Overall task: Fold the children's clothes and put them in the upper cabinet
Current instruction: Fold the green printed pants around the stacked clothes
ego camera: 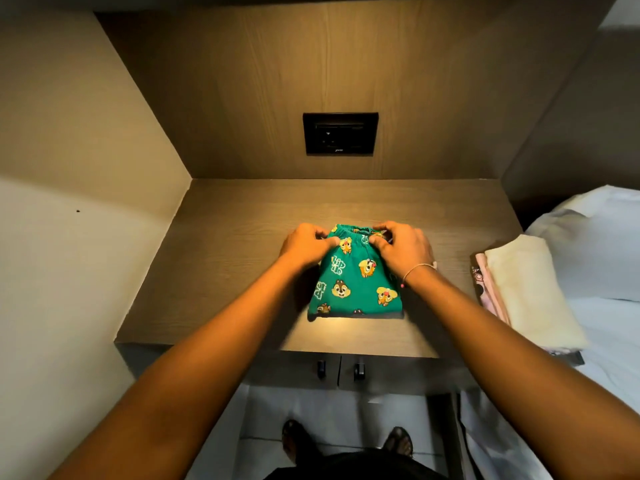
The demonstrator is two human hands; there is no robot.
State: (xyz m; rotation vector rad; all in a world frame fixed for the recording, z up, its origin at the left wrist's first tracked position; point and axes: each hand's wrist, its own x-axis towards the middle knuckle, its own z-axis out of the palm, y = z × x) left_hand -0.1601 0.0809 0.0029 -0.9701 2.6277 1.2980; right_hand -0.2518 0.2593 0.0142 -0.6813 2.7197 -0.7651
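At centre of the brown wood-grain counter (221,271): one pair of green children's shorts printed with yellow cartoon chipmunks (356,282), lying flat, gathered elastic waistband at the far edge, hem toward the near edge. Appears already folded in half lengthwise, though the layers cannot be counted.

Left hand (304,245): fingers curled closed, pinching the waistband at its left corner.

Right hand (403,249): fingers likewise curled, gripping the waistband at its right corner; a thin bracelet sits on the wrist.

Right of the counter, at the edge of the white-sheeted bed (609,271): small stack of folded garments, a cream cloth (530,289) on top and a pink printed piece (485,289) beneath. Judged finished with folding, awaiting storage.

Far wall: black switch plate (340,133), set in the wood panel.

Task status, judged: shorts mid-fold, probably one more fold from waistband to hem remaining. Nothing is shown placed in the upper cabinet, which lies out of view; all storing is left.
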